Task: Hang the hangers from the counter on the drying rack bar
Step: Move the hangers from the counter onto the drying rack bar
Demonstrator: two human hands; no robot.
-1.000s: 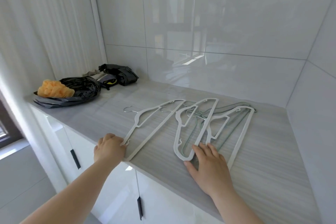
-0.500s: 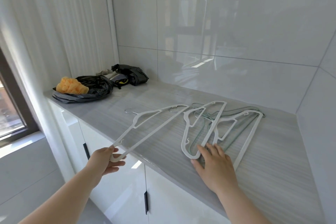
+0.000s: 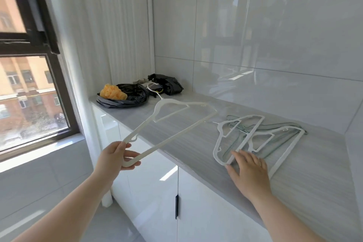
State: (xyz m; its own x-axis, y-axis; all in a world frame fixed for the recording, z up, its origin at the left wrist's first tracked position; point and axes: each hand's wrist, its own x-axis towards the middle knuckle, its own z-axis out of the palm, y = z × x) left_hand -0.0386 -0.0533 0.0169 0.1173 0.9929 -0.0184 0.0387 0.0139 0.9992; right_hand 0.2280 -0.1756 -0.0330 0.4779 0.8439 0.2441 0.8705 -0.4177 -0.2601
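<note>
Left grip (image 3: 115, 156) pinches the rounded end of a white hanger (image 3: 177, 136), thumb on top and fingers curled under. This end is held out past the front edge of the worktop (image 3: 196, 143). The hanger slants up and away over the worktop's left half, and its metal hook points toward the far left corner. Whether its far corner touches the surface I cannot tell.

Right grip (image 3: 249, 171) lies flat with fingers straight and slightly spread. It presses on the near end of a pile of hangers (image 3: 246, 140), white ones over thin greenish ones. The pile lies on the right half of the worktop, running from the front edge toward the back wall.

Far left corner: a black plastic bag (image 3: 135, 97) with an orange lump (image 3: 113, 91) on it, and a dark bundle (image 3: 169, 84) just behind. White cupboard doors (image 3: 157, 192) sit below the worktop. A dark-framed window (image 3: 29, 94) is on the left.
</note>
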